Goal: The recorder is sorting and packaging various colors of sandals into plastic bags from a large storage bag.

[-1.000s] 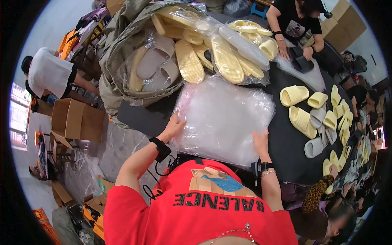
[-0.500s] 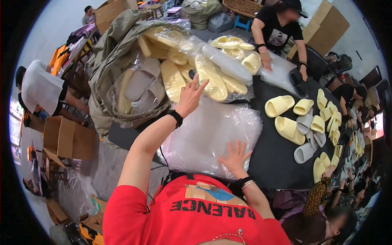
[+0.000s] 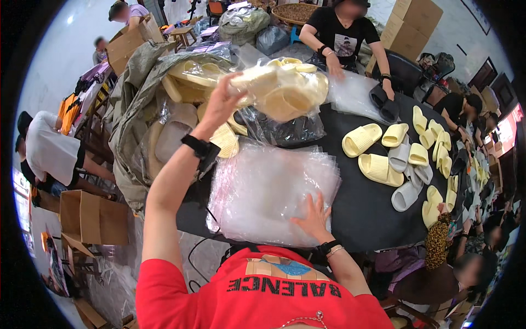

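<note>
My left hand (image 3: 221, 104) is closed at the edge of a clear bag of pale yellow slippers (image 3: 287, 101), which is raised and blurred by motion. Its fingertips are partly hidden. Beneath, a clear bag with dark contents (image 3: 285, 127) lies on the black table (image 3: 361, 219). My right hand (image 3: 313, 217) rests with spread fingers on a stack of clear plastic bags (image 3: 252, 192) in front of me. Next to my left wrist, a ribbed yellow slipper (image 3: 224, 141) sticks out by a big grey-green sack (image 3: 129, 131) holding more bagged slippers.
Loose yellow slippers (image 3: 361, 140) and grey slippers (image 3: 406, 196) are spread on the table's right. Across from me a person in black (image 3: 342, 41) handles dark slippers (image 3: 384, 103) beside more clear bags (image 3: 356, 96). An open cardboard box (image 3: 98, 216) stands at the left.
My left hand has gone from pointing over the slipper pile to holding a bag of yellow slippers, now lifted. The dark-filled bag is uncovered. My right hand stays on the stack.
</note>
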The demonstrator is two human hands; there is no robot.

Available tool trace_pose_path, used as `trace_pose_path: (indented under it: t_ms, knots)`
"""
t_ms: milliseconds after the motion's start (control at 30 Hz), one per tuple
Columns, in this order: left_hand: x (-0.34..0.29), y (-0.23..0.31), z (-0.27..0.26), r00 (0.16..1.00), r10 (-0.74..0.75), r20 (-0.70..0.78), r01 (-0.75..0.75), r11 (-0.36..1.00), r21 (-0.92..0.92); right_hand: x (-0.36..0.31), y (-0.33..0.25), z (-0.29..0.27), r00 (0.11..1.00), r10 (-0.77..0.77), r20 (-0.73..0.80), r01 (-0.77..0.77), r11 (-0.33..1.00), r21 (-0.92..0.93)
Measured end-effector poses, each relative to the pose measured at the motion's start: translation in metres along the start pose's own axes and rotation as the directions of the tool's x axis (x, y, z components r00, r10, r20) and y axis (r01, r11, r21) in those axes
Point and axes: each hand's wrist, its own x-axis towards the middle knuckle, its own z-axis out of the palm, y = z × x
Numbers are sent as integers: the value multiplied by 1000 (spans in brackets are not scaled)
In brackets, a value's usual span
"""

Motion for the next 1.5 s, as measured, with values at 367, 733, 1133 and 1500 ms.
trace_pose_path:
  t_ms: [367,733,1133,1500]
  knots:
    - [-22,169,-93,972,-40,230,4,988,154,0,-25,-44,846,-231,-481,456,781,427]
    - [-49,35,27,721,-245,648,77,958,277,5,-33,-37,989,142,-37,-2,268,964]
    - [-193,-118,-39,576,-580,576,45,726,686,-3,32,-17,843,530,90,-197,147,969]
    - [-204,-87,49,680,37,732,-479,779,405,4,47,0,869,479,128,-229,158,961]
